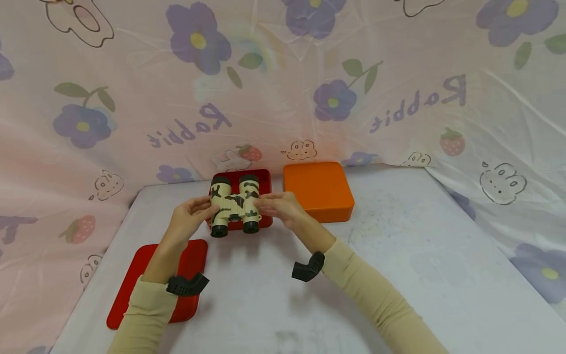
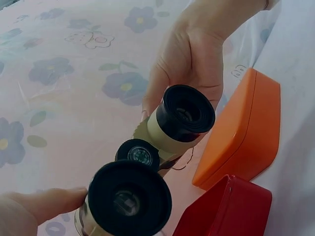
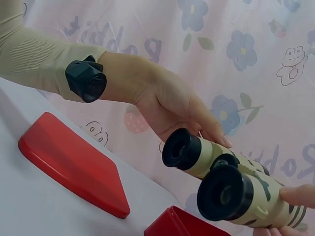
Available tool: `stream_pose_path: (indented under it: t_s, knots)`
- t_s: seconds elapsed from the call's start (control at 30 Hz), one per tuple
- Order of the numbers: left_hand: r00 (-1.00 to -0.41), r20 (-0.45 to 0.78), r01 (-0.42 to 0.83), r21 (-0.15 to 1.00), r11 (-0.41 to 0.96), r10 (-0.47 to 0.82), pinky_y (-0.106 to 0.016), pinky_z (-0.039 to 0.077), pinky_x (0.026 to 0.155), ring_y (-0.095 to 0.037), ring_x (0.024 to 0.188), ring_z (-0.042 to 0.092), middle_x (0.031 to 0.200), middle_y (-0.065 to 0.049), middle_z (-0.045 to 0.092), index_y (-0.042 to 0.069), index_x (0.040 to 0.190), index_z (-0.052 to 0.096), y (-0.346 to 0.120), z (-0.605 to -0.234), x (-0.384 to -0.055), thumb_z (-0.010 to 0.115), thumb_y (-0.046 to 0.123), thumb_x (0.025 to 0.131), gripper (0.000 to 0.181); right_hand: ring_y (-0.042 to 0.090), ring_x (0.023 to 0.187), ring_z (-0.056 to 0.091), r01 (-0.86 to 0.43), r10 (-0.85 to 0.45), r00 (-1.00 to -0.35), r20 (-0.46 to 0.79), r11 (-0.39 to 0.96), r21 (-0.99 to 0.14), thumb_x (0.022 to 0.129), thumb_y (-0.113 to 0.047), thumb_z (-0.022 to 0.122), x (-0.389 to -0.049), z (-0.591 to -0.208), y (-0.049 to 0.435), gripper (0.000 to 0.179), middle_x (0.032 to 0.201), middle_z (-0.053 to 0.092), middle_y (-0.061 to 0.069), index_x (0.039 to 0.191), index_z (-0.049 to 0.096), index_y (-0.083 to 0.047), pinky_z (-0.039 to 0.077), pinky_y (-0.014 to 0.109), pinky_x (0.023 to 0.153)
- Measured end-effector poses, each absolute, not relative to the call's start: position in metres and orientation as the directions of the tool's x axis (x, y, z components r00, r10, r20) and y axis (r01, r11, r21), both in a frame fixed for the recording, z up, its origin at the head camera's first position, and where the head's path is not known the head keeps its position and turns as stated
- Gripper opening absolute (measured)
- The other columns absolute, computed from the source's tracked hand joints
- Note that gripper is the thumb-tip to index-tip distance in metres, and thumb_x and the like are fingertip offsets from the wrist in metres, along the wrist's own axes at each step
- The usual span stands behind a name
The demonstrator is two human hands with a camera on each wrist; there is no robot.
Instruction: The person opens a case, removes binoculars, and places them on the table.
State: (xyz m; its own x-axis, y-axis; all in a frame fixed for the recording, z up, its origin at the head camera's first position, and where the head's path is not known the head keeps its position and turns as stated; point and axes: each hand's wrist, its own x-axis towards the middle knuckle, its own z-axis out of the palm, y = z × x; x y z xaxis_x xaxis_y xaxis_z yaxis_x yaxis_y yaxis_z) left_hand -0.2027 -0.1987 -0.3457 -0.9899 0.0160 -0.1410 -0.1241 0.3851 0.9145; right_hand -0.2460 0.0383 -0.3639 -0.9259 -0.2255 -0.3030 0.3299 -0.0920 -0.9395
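Note:
Camouflage-patterned binoculars (image 1: 234, 205) with black eyecups are held up over a red box (image 1: 267, 182) that stands without its lid. My left hand (image 1: 187, 219) grips the left barrel, and my right hand (image 1: 283, 206) grips the right barrel. In the left wrist view the eyecups of the binoculars (image 2: 167, 142) face the camera, with a small compass (image 2: 140, 155) between the barrels. The right wrist view shows both hands on opposite sides of the binoculars (image 3: 263, 189). How much of the box's inside is filled is hidden behind them.
A closed orange box (image 1: 318, 189) stands right of the red box. The red lid (image 1: 126, 285) lies flat at the front left, under my left forearm. A patterned curtain (image 1: 274, 88) hangs along the back of the white table (image 1: 398, 275).

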Motion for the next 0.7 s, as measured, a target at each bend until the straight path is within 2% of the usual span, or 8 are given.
stream_pose_path:
  t_s: [0.2,0.4,0.53,0.7]
  knots:
    - [-0.99,-0.138,-0.116,0.919,0.377,0.034,-0.052,0.032,0.118,0.005,0.099,0.057,0.144,-0.021,0.047,0.003,0.144,0.038,-0.199,-0.343,-0.193,0.063,0.035,0.092,0.067,0.022,0.1,0.072,0.336,-0.24,-0.918,-0.316,-0.042,-0.941,0.088,-0.015,0.07,-0.24,-0.363,0.041,0.041,0.124,0.066,0.02,0.124,0.061,0.004,0.053,0.035,0.098]
    - [-0.989,-0.147,-0.124,0.921,0.369,0.036,-0.044,0.039,0.114,0.01,0.091,0.057,0.142,-0.02,0.049,0.003,0.144,0.038,-0.2,-0.346,-0.187,0.063,0.035,0.093,0.065,0.022,0.102,0.072,0.341,-0.256,-0.91,-0.326,-0.016,-0.94,0.088,-0.017,0.07,-0.234,-0.363,0.043,0.042,0.125,0.066,0.019,0.123,0.062,0.003,0.053,0.034,0.098]
    - [-0.987,-0.16,-0.137,0.917,0.375,0.032,-0.045,0.039,0.115,0.004,0.099,0.059,0.143,-0.019,0.049,0.004,0.144,0.038,-0.2,-0.348,-0.185,0.063,0.036,0.093,0.065,0.022,0.101,0.072,0.343,-0.259,-0.908,-0.329,-0.008,-0.939,0.088,-0.017,0.07,-0.231,-0.364,0.045,0.04,0.123,0.067,0.019,0.122,0.062,0.003,0.052,0.035,0.099]
    - [-0.985,-0.171,-0.143,0.906,0.399,0.034,-0.05,0.036,0.116,-0.024,0.124,0.056,0.144,-0.02,0.048,0.004,0.144,0.038,-0.2,-0.351,-0.179,0.062,0.037,0.093,0.066,0.02,0.095,0.073,0.334,-0.273,-0.905,-0.325,0.015,-0.942,0.088,-0.016,0.07,-0.227,-0.366,0.045,0.037,0.115,0.071,0.016,0.119,0.064,0.003,0.053,0.037,0.1]
